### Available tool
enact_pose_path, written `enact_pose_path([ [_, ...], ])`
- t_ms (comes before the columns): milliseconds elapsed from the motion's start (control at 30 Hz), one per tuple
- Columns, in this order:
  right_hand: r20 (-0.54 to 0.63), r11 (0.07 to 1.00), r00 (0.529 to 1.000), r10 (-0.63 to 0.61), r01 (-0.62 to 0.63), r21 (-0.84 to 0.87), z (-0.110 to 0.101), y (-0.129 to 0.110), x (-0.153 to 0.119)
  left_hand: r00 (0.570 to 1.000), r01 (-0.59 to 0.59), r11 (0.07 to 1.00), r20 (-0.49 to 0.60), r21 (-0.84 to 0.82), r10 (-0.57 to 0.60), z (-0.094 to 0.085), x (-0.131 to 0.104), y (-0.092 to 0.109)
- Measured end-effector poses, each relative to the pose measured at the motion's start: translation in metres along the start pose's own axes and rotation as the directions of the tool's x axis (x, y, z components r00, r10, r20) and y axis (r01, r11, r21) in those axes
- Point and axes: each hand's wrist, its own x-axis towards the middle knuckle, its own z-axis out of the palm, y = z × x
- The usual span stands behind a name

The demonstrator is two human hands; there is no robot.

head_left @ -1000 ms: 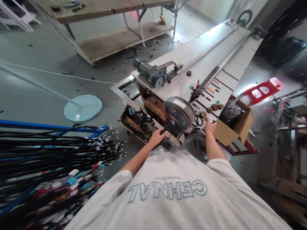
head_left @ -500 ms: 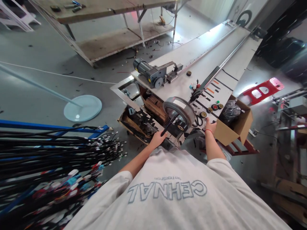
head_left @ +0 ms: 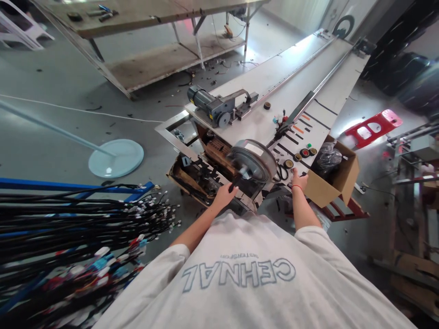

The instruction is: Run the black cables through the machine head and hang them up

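Observation:
My left hand [head_left: 225,194] is closed around the end of a black cable [head_left: 236,181], just in front of the large grey ring-shaped wheel [head_left: 265,155] on the machine. A pale, blurred piece, perhaps a connector [head_left: 244,172], shows at the wheel's near side. At the table's near right corner is my right hand [head_left: 299,181], thumb up and fingers curled by a small dark thing that I cannot make out. Several tape rolls [head_left: 289,164] and a loop of black cord [head_left: 281,172] lie close to it on the metal table [head_left: 295,82].
A motor [head_left: 206,101] sits on the table's left side. An open cardboard box [head_left: 324,187] stands at the right, beyond it a red stool [head_left: 373,129]. Bundles of black cables [head_left: 85,210] hang on a blue rack at the left, near a round pale base [head_left: 115,158].
The black cable that ran from my left hand into the wheel now shows only as a short end at my fingers. A pale blurred piece appears by the wheel. My right hand stays put.

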Motion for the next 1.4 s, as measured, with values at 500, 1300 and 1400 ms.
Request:
enact_pose_path([
  [500,-0.009,0.999,1.000,-0.011,0.012,0.043,-0.002,-0.001,-0.003,0.999,0.027,0.987,0.016,0.156,-0.030,0.001,-0.007,-0.025],
  [1300,-0.007,0.998,1.000,-0.017,0.017,0.054,0.000,0.004,0.001,0.987,0.133,0.989,0.084,0.069,-0.139,-0.047,-0.072,-0.048],
  [1400,-0.018,0.999,1.000,-0.012,0.012,0.038,0.002,0.004,0.001,0.985,0.165,0.984,0.052,-0.067,-0.162,-0.053,-0.082,-0.023],
])
